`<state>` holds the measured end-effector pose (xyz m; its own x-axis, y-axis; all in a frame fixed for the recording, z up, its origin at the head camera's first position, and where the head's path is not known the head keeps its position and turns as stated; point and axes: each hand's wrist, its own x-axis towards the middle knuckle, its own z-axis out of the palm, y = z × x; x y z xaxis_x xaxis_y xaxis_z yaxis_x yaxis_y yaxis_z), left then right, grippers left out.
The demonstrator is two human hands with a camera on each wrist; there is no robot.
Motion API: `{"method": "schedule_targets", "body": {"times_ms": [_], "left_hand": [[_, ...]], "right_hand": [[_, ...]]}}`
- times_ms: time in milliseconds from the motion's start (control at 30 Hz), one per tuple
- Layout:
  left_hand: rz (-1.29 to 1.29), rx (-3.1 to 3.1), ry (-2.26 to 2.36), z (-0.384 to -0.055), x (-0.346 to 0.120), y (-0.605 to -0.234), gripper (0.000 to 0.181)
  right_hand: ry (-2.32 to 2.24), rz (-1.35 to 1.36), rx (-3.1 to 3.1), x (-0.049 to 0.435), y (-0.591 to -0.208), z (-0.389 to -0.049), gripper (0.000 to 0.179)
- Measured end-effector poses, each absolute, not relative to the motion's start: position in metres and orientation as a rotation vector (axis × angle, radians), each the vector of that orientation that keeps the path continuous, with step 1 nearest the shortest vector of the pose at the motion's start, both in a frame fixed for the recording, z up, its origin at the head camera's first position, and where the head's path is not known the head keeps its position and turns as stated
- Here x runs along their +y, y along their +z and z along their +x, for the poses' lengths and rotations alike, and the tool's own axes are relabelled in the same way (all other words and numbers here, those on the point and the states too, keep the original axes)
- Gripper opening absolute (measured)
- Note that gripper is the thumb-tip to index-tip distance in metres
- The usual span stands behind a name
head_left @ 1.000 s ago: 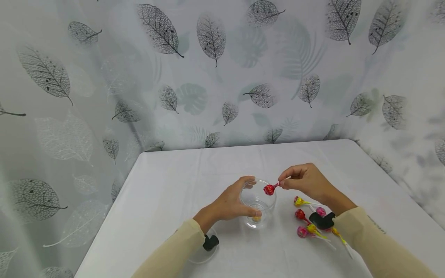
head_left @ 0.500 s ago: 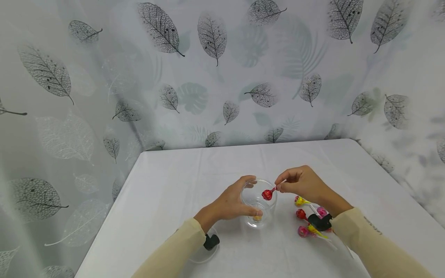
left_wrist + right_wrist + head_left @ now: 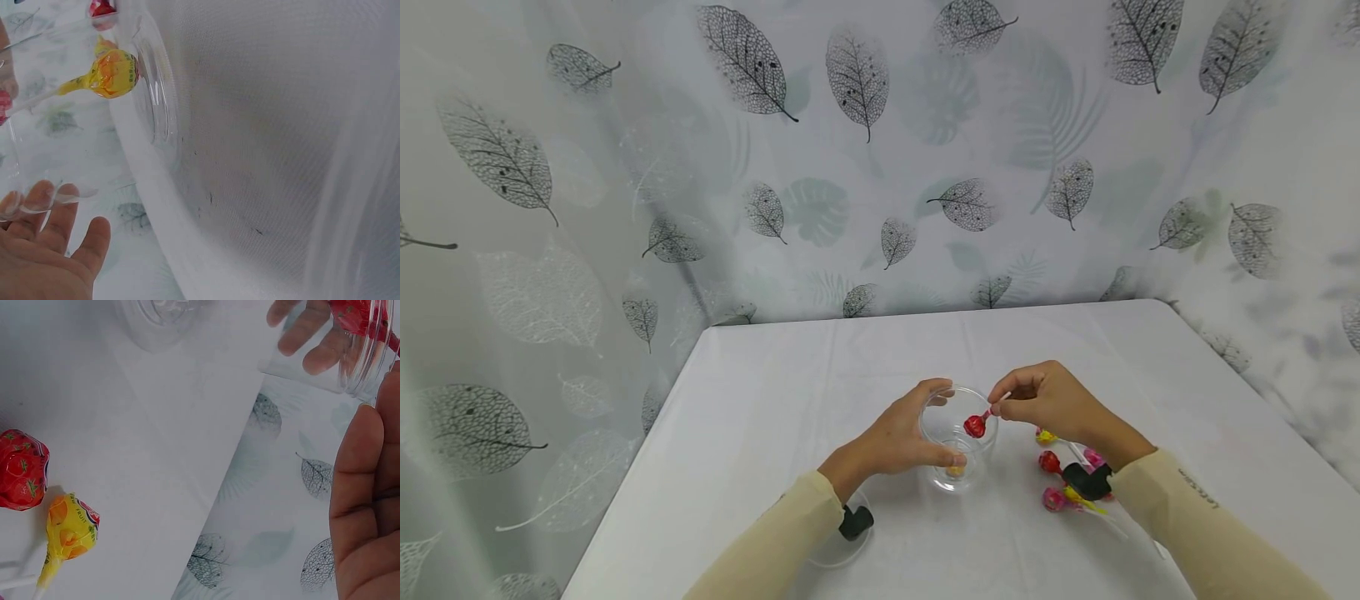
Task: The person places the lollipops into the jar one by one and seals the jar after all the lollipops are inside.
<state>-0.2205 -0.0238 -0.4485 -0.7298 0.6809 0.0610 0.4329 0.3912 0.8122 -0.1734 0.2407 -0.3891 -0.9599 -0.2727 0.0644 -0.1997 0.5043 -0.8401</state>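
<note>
My left hand (image 3: 891, 433) grips a clear jar (image 3: 942, 483) from the side, thumb on the near wall and fingers behind. The jar stands tilted above the white table. Inside it lies a yellow-wrapped lollipop (image 3: 112, 74), near the base in the left wrist view. My right hand (image 3: 1056, 400) pinches the stick of a red lollipop (image 3: 975, 427), whose candy end points down into the jar's mouth. In the right wrist view the red candy (image 3: 351, 314) shows just inside the threaded rim.
Several wrapped lollipops lie on the table beneath my right wrist, among them a red lollipop (image 3: 1049, 462) and a pink lollipop (image 3: 1054, 499). A round clear lid (image 3: 831, 564) lies under my left wrist. Leaf-print curtains (image 3: 880, 167) hang behind the white table (image 3: 790, 375).
My right hand has moved left and slightly down, bringing the red lollipop from the rim's right side further into the jar's mouth. My left hand and the jar have stayed nearly still.
</note>
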Motion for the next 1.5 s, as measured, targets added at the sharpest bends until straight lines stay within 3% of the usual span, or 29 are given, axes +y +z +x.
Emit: {"method": "schedule_targets", "body": {"times_ms": [367,800,1500], "left_hand": [[0.991,2.366,1.27,-0.221,-0.025,-0.449,0.1],[0.973,2.374,1.268,-0.221,-0.024,-0.448,0.106],[1.026,2.353,1.276,-0.221,-0.025,-0.45,0.1]], "right_hand": [[-1.489,-0.475,2.641,0.241,-0.39,-0.174,0.008],[-1.518,-0.466,2.708,0.249,-0.392,-0.169,0.024],[-1.333,-0.166,2.79,0.314,-0.43,-0.175,0.029]]}}
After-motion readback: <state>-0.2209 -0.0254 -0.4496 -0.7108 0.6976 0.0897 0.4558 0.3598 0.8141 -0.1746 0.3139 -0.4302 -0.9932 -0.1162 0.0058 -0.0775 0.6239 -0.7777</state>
